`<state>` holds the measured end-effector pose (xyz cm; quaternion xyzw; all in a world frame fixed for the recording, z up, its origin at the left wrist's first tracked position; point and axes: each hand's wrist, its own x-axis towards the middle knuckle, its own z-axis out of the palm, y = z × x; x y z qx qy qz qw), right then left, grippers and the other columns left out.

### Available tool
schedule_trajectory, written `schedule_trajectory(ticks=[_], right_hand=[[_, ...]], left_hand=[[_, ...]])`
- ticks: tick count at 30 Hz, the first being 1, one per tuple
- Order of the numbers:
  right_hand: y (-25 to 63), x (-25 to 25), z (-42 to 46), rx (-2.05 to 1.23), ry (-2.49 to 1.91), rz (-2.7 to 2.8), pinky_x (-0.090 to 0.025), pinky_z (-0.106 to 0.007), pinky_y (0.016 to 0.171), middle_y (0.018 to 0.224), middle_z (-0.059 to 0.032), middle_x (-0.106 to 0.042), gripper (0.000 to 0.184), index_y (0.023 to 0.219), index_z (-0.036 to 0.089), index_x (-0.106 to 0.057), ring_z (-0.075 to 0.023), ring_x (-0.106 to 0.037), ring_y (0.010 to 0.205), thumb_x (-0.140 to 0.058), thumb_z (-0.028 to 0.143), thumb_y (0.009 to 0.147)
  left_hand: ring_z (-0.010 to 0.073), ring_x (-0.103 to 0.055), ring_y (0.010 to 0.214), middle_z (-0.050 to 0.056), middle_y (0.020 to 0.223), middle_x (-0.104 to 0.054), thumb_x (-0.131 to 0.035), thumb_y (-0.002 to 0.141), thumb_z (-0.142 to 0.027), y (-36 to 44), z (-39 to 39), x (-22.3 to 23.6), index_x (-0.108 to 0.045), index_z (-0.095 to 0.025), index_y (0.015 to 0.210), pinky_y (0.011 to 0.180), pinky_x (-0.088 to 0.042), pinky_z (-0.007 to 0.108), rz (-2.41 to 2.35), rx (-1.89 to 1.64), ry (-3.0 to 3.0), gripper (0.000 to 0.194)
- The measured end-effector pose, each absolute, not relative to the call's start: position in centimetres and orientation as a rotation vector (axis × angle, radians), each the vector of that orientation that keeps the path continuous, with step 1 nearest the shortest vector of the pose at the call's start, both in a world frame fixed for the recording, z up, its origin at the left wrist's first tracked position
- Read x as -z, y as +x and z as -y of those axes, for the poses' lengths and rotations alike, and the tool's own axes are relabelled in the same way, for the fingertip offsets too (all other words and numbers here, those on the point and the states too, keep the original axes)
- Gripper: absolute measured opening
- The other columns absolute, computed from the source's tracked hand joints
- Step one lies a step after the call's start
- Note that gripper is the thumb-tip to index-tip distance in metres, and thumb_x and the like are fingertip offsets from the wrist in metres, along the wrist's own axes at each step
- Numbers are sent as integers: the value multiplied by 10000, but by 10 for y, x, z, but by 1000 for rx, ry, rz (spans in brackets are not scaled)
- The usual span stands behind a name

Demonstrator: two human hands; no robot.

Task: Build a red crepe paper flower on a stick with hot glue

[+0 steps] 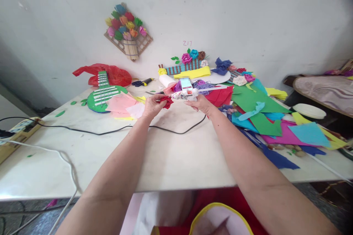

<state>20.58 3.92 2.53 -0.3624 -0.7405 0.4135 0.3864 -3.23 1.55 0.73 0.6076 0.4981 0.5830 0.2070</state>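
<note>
My left hand [154,105] pinches a small crumpled red paper flower [167,102] between its fingertips. My right hand [200,105] is wrapped around a white hot glue gun [190,93]. A long pale glue stick [212,89] sticks out of its back end, and the front end points left at the red flower. Whether the tip touches the flower is too small to make out. A black cord [182,133] runs from below my right hand across the table to the left. Behind the glue gun lies a phone [186,82] with a lit screen.
A green guitar-shaped craft [103,99] and pink paper [120,103] lie left, near black-and-yellow pliers [143,82]. Coloured paper sheets [259,99] cover the right side. A power strip [22,132] sits at the left edge. A flower decoration [129,31] hangs on the wall.
</note>
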Motion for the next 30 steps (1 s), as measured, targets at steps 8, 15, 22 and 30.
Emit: schedule_trajectory(ticks=[8,15,22,30], right_hand=[[205,-28,-36,-1034,-921,1894,-291,-254,431,462,45,-441,339,651,194,-538,-92,-371,418,-721,479,667],[204,-27,-35,-1067,-905,1855,-287,-246,416,456,56,-443,374,629,180,-533,-76,-366,408,-737,493,633],[202,-28,-36,-1110,-827,1732,-323,-237,405,493,52,-467,405,664,178,-555,-76,-392,432,-765,515,584],[202,-25,-42,-1045,-834,1570,-338,-239,410,518,24,-523,429,625,170,-564,-76,-414,433,-743,559,595]], left_hand=[[208,-704,812,43,860,-758,-629,666,-196,-33,-12,-10,-765,-182,906,755,-567,286,-1465,-1591,1818,276],[199,-704,771,32,829,-756,-640,656,-191,-32,-11,-12,-765,-191,882,732,-572,279,-1442,-1599,1772,258],[210,-701,810,41,839,-755,-654,645,-218,-32,-13,-9,-764,-189,848,736,-581,292,-1354,-1632,1742,233],[246,-717,823,80,855,-754,-745,604,-323,-34,-16,-7,-724,-165,863,780,-592,374,-1088,-1646,1477,304]])
